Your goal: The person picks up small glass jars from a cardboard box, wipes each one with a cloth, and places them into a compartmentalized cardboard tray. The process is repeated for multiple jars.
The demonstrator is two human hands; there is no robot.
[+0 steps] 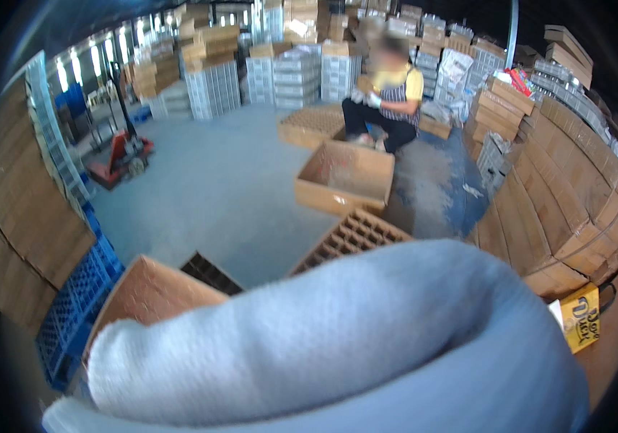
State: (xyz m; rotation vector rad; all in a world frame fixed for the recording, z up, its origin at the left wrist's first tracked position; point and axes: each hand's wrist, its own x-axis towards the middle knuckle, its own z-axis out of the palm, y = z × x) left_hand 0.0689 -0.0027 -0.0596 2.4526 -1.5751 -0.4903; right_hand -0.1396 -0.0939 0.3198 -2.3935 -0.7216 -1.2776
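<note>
Pale knit fabric, seemingly the gloved fingers of my right hand (287,346), fills the lower part of the view, very close to the camera. It comes in from the right side, and its rounded ends point left. What it holds or touches is out of sight. My left hand is out of view. Behind the fabric, partly covered, are an open cardboard box (157,292), a dark divider grid (209,270) and a brown cardboard divider grid (357,238). Farther off, an open, shallow cardboard box (344,176) rests on the floor.
A person (390,97) in gloves and an apron sits low beside a carton with dividers (311,124). A red pallet jack (119,157) stands left. Blue plastic pallets (79,314), stacked cartons (558,189), grey crates (214,89) and a yellow bag (582,319) surround the floor.
</note>
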